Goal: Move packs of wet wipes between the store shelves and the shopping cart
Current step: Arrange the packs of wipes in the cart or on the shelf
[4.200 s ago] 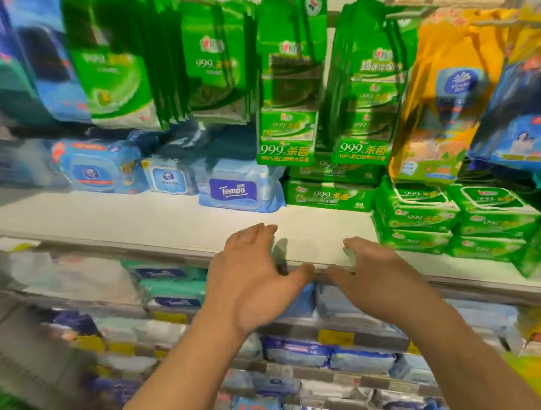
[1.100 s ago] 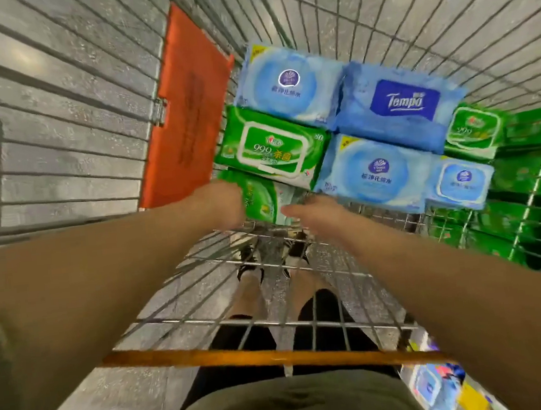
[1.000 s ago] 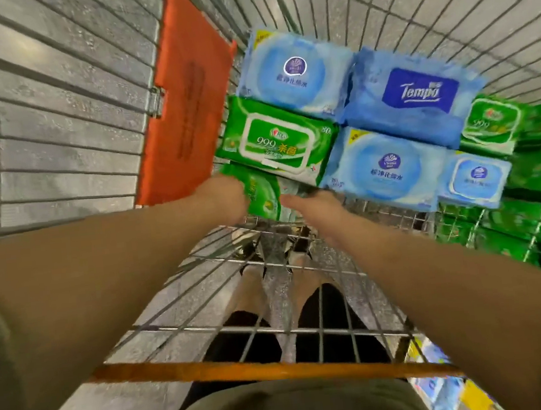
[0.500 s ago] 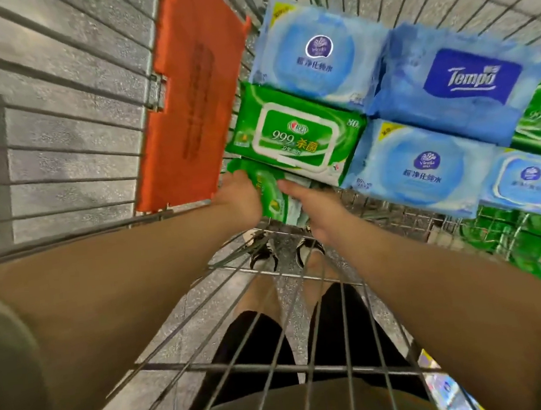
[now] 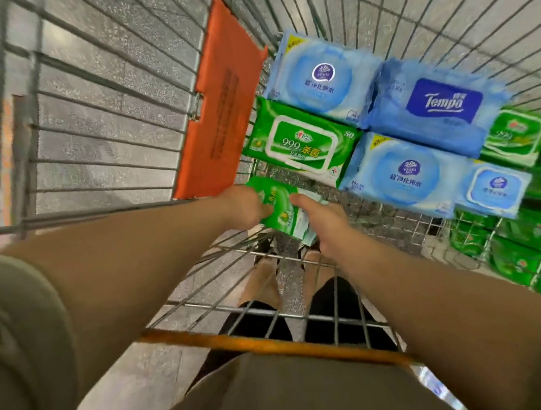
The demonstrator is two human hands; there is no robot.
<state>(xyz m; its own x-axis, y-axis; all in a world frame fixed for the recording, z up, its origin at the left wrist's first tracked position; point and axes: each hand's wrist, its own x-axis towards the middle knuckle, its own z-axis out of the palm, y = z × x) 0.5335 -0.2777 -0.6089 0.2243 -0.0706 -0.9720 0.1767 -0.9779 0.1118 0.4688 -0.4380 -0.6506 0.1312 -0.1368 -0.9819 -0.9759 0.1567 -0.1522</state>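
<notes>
Left hand: the left hand is curled round the left end of a small green pack, thumb on its top face.
Right hand: the right hand closes on the right side of the same pack, forefinger laid along its upper edge.
Small green pack: held between both hands low inside the cart, over the wire floor, tilted, just below the big green pack.
Big green pack: lies flat, marked 999, touching the orange flap side and the blue packs.
Blue packs: one Vinda pack sits beyond the big green pack; a second Vinda pack lies to its right; a small blue pack is at the far right.
Tempo pack: the Tempo pack rests between and partly over the blue ones.
Far green pack: another green pack peeks out right of the Tempo pack.
Outside: more green packs show through the right wall.
Handle: the orange bar crosses near the person's waist.
</notes>
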